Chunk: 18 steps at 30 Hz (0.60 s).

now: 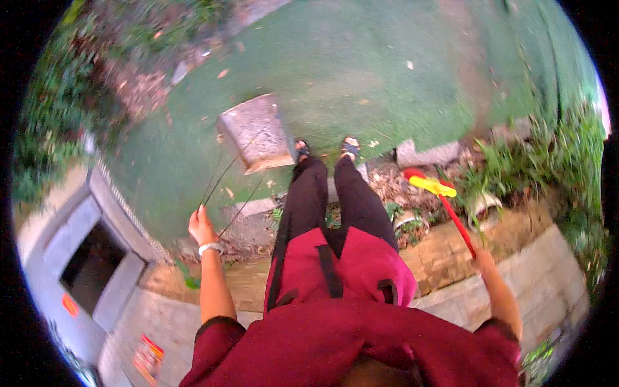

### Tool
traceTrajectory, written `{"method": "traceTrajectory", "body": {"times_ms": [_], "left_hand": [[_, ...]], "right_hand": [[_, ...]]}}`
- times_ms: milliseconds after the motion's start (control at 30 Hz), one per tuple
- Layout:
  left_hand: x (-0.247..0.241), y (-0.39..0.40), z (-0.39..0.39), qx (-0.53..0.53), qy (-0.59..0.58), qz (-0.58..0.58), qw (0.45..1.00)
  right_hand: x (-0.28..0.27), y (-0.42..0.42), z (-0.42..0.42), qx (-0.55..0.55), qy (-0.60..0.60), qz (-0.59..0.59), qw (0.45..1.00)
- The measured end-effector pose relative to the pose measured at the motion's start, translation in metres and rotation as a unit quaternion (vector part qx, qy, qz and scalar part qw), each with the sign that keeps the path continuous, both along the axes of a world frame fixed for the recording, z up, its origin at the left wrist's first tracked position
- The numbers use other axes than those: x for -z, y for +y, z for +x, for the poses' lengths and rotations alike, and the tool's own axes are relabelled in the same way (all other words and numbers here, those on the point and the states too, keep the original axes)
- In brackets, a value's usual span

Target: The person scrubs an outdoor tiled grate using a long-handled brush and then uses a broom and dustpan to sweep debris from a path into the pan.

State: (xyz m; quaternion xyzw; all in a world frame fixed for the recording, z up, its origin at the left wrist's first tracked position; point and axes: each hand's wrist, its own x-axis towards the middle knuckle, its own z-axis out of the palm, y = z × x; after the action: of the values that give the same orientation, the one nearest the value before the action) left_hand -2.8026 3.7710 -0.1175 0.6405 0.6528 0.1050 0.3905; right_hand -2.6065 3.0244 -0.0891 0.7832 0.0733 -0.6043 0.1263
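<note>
My left hand (202,226), with a pale band at the wrist, is closed around a thin dark rod (220,180). The rod slants up across a grey speckled box-like object (254,126) on the green ground; whether they are joined I cannot tell. A second thin dark line (242,208) runs below it, near my wrist. Out to the right, my right hand (483,262) grips the red handle (455,220) of a tool. Its blurred yellow and red head (432,186) hangs above dry leaves and could be a brush.
My sandalled feet (349,147) stand on green ground (329,92). Dry leaves (387,186), stone blocks (428,153) and plants (517,159) line the right side. A pale structure with a dark opening (94,268) stands at left, near a red packet (147,358) on paving.
</note>
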Motion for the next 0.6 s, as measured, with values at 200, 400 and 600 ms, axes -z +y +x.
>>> {"method": "traceTrajectory", "body": {"times_ms": [200, 400, 600], "left_hand": [[-0.023, -0.005, -0.086, -0.064, -0.119, 0.028, 0.99], [-0.028, 0.006, -0.151, -0.104, -0.098, 0.033, 0.989], [-0.009, 0.077, -0.173, -0.079, -0.086, -0.037, 0.992]], "right_hand": [[0.001, 0.168, 0.054, 0.004, -0.262, 0.206, 0.943], [0.067, 0.416, 0.189, -0.155, -0.404, 0.293, 0.853], [0.126, 0.477, 0.139, -0.217, -0.375, 0.213, 0.876]]}}
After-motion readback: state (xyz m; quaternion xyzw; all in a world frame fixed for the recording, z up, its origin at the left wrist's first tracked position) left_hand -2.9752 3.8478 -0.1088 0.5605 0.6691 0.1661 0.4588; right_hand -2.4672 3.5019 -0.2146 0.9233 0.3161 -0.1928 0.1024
